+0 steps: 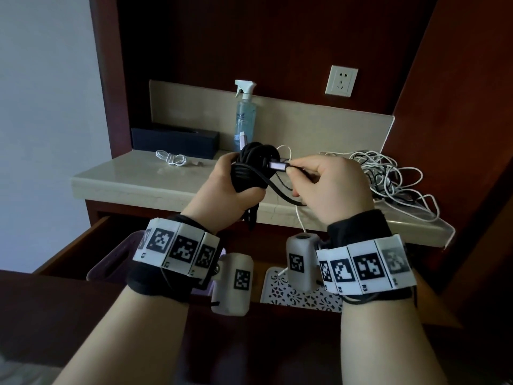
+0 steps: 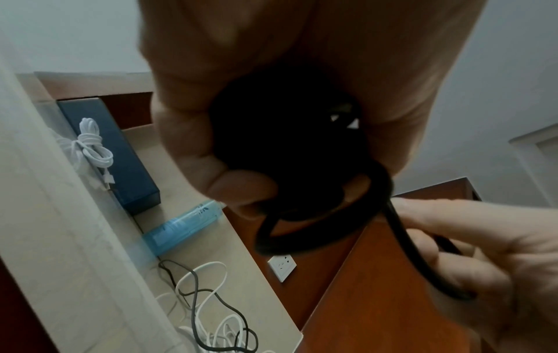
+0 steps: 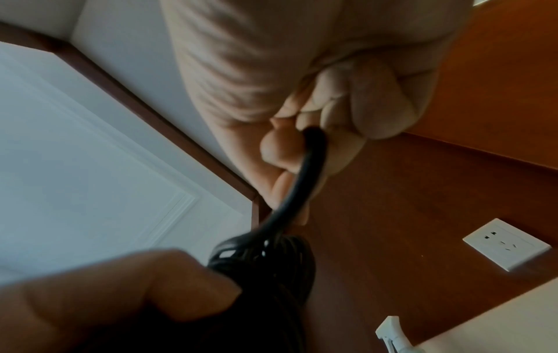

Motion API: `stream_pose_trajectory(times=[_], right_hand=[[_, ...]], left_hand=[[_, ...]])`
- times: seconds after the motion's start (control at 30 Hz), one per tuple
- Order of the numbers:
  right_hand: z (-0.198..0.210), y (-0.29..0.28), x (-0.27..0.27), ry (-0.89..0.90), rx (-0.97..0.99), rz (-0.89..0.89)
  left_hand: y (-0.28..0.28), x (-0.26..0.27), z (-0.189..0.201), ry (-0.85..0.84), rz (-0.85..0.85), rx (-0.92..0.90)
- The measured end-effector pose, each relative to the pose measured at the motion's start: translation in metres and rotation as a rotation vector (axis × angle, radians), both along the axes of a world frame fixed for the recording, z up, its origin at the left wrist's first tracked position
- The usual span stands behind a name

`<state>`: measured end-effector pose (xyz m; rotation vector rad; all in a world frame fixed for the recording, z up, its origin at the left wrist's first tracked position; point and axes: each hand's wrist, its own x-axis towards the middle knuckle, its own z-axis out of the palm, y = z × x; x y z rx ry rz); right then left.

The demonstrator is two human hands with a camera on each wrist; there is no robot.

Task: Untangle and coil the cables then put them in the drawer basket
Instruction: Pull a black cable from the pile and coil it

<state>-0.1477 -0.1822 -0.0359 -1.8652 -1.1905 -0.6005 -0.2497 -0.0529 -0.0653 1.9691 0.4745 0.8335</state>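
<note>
Left hand [image 1: 222, 184] gripped the black coil [image 1: 256, 165], frame centre. Right hand [image 1: 330, 184] pinched its plug end [image 1: 278, 165]. Coiling step nearly finished; next likely tucking that end through.

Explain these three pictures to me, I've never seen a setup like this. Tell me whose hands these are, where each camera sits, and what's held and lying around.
No machine: a person wears coded wristbands and cameras. The big picture comes from a head camera; the other two from cameras on each wrist.

The left hand grips a black cable coil. The right hand pinches that cable's end just behind its plug.

On the countertop lie a coiled white cable, a tangled cable pile, a spray bottle and a dark box. Below, an open drawer holds a white basket.
</note>
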Motion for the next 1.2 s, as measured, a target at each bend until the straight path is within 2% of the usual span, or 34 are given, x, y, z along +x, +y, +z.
stream_pose_trajectory(times=[0.23, 0.33, 0.43, 0.53, 0.87, 1.03, 1.1, 1.2], right_hand=[[-0.003, 0.011, -0.004, -0.088, -0.077, -0.064], [-0.005, 0.012, -0.005, -0.140, 0.043, -0.092], [-0.005, 0.013, -0.005, -0.328, 0.202, -0.086], [-0.009, 0.015, -0.004, -0.386, 0.238, -0.080], [0.004, 0.036, -0.007, -0.443, 0.133, -0.060], [0.007, 0.041, 0.001, -0.294, -0.111, -0.032], [0.010, 0.040, -0.001, -0.225, -0.125, 0.053], [0.022, 0.037, 0.000, 0.047, -0.197, 0.274]], left_hand=[[-0.002, 0.001, 0.000, 0.048, -0.012, 0.170], [-0.004, 0.001, 0.002, 0.034, -0.035, 0.177], [-0.003, 0.001, 0.003, 0.001, -0.063, 0.164], [0.000, 0.003, 0.002, -0.017, -0.087, 0.122], [0.007, 0.005, 0.008, -0.069, -0.062, 0.202], [0.014, 0.003, 0.003, -0.064, -0.029, 0.245], [0.016, 0.002, -0.002, -0.084, -0.042, 0.207], [0.019, 0.002, -0.008, -0.146, -0.042, 0.160]])
